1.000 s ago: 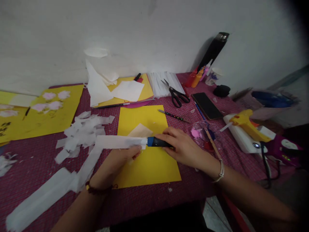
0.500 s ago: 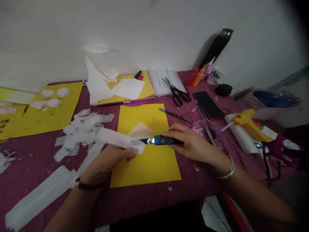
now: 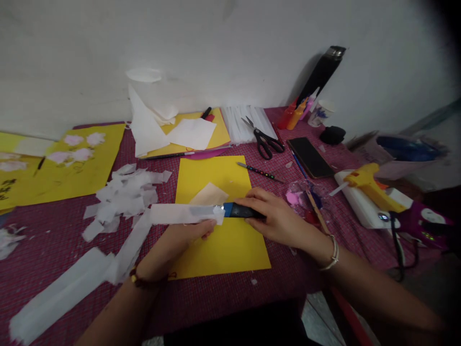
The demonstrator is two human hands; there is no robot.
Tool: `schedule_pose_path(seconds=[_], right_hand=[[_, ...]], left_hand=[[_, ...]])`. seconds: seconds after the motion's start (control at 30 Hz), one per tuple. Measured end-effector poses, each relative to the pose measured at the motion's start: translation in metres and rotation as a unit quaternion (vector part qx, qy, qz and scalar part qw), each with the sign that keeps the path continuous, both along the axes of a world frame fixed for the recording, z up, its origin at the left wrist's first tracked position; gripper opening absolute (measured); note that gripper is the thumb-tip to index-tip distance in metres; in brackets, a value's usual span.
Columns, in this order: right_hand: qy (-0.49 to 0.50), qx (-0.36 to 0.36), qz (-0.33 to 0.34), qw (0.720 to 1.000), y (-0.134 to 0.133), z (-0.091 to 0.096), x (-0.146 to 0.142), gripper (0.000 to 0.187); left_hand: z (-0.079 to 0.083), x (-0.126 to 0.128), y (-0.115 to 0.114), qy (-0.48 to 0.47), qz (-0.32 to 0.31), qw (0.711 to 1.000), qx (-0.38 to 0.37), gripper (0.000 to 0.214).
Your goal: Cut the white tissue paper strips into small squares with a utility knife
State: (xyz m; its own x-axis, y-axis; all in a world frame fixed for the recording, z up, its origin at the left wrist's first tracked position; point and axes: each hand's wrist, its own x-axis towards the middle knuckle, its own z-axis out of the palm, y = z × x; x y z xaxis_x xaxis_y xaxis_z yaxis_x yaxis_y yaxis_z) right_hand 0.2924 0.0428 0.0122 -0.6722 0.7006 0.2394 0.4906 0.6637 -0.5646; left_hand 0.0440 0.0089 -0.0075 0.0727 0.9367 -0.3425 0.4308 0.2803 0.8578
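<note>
My left hand (image 3: 194, 235) pinches the end of a long white tissue paper strip (image 3: 169, 214) over a yellow sheet (image 3: 216, 252). In my right hand (image 3: 268, 211) is a utility knife (image 3: 237, 210) with a blue and black handle, pointing left. Its blade shows dimly through the strip, lying lengthwise behind or inside the paper. Beneath, a pale paper piece (image 3: 209, 193) rests on the yellow sheet. The strip runs on down to the left as a wider folded length (image 3: 61, 293). Left of my hands lies a heap of cut white pieces (image 3: 124, 192).
Black scissors (image 3: 264, 139), a pencil (image 3: 261, 172) and a phone (image 3: 310, 156) lie beyond my right hand. A yellow glue gun (image 3: 374, 185) is on the right, near paint bottles (image 3: 297, 114) and a paper cup (image 3: 320, 113). Yellow sheets with pink flowers (image 3: 81, 154) lie far left.
The knife has moved left, its blade now mostly covered by the strip. My left hand has shifted right, so strip end and knife handle meet.
</note>
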Motion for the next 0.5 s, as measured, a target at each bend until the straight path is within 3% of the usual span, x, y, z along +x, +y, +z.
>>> schedule_pose_path(seconds=[0.13, 0.3, 0.5], right_hand=[[-0.008, 0.024, -0.014, 1.000, 0.002, -0.002, 0.003, 0.045], [-0.018, 0.042, -0.015, 0.999, 0.002, -0.002, 0.005, 0.042], [-0.047, 0.073, -0.026, 0.996, 0.002, -0.001, 0.005, 0.042]], left_hand=[[0.015, 0.001, -0.001, -0.046, -0.017, 0.999, 0.002, 0.022], [0.019, 0.004, -0.004, -0.132, 0.053, 0.989, -0.030, 0.042], [0.024, 0.009, 0.001, -0.121, 0.065, 0.987, -0.087, 0.042]])
